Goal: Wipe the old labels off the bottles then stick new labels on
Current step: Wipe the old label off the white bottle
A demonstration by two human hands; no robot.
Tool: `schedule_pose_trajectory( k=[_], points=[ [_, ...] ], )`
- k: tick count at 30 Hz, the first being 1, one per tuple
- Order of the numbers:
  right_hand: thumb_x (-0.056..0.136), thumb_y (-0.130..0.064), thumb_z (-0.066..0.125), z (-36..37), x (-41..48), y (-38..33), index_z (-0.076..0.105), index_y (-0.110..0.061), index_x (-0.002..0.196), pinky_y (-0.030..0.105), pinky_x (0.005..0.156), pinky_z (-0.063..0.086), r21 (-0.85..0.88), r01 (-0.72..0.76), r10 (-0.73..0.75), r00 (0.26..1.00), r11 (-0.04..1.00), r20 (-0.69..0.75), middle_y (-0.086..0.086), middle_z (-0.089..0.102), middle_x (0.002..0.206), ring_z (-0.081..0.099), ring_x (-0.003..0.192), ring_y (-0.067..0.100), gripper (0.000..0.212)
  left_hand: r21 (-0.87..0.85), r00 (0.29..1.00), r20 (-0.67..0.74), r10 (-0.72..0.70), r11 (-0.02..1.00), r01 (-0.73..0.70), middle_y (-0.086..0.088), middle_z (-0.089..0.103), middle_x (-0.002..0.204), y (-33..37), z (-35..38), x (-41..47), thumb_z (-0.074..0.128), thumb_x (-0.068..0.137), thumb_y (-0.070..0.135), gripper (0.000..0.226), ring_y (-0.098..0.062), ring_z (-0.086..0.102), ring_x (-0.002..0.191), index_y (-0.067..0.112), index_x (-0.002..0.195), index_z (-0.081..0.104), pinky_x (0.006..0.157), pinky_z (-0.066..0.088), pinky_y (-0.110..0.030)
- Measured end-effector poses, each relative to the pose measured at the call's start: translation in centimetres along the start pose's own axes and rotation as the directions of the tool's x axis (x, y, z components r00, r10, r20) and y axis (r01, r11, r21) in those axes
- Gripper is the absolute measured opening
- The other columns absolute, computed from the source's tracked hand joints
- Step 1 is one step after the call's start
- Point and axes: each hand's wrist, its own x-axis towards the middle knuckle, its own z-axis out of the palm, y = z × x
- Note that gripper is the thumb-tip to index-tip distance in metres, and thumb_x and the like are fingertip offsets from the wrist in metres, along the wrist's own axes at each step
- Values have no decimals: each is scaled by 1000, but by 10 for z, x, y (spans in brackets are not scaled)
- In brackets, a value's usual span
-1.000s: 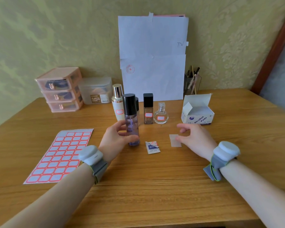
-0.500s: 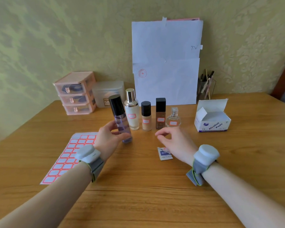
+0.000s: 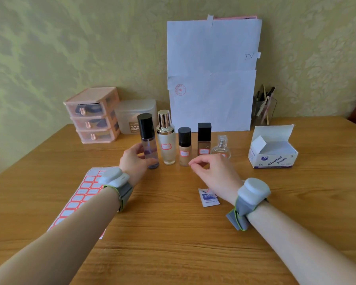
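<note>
— which bottle is being handled?
— the tall clear purple-tinted bottle with a black cap (image 3: 149, 145). it stands upright on the wooden surface (image 3: 173, 233), at the left end of the row. the left hand (image 3: 135, 159) holds it low down, thumb across the front, the other fingers curled round the far side.
— and the other hand?
— the right hand (image 3: 214, 171) hovers just in front of the small beige bottle with a black cap (image 3: 184, 150). thumb and forefinger tips nearly meet and the rest of the fingers are loosely bent. i see nothing between them.
— the rest of the row?
— a cream bottle with a gold cap (image 3: 166, 145) is just beside the purple one. then come the beige one, a dark brown square bottle (image 3: 204, 140) and a round clear glass perfume bottle (image 3: 221, 149), partly behind the right hand. the cream, beige and brown ones each carry a red-bordered label.
— supplies?
— a sheet of red-bordered labels (image 3: 80, 194) lies partly under the left forearm. a small white and blue sachet (image 3: 209, 198) lies by the right wrist. an open white box of alcohol pads (image 3: 272, 151) sits well off to the right.
</note>
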Motion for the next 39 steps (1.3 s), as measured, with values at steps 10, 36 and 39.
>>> schedule_pose_trajectory(
  k=[10, 36, 39],
  points=[
    [93, -15, 63, -12, 39, -40, 76, -19, 101, 1, 54, 37, 67, 118, -111, 989, 991, -102, -13, 68, 82, 55, 55, -15, 16, -44, 978, -210, -14, 999, 5, 3, 56, 101, 5, -2, -9, 80, 81, 17, 49, -18, 55, 95, 20, 123, 54, 78, 46, -30],
    [83, -29, 65, 20, 92, -86, 59, -15, 77, 40, 69, 54, -48, 25, -31, 991, 999, -129, 5, 68, 74, 66, 67, 32, 16, -81, 997, -52, -62, 995, 58, 4, 70, 89, 0, 29, -27, 63, 95, 13, 28, -20, 74, 73, 11, 123, 66, 69, 63, -34],
    [84, -28, 66, 19, 85, -88, 55, -13, 73, 42, 64, 52, -43, 43, -48, 993, 998, -111, 8, 64, 72, 66, 66, 34, 22, -135, 995, -51, -88, 988, 80, -6, 69, 101, 3, 27, -30, 66, 93, 11, 38, -21, 71, 71, 7, 131, 60, 68, 64, -39]
  ],
)
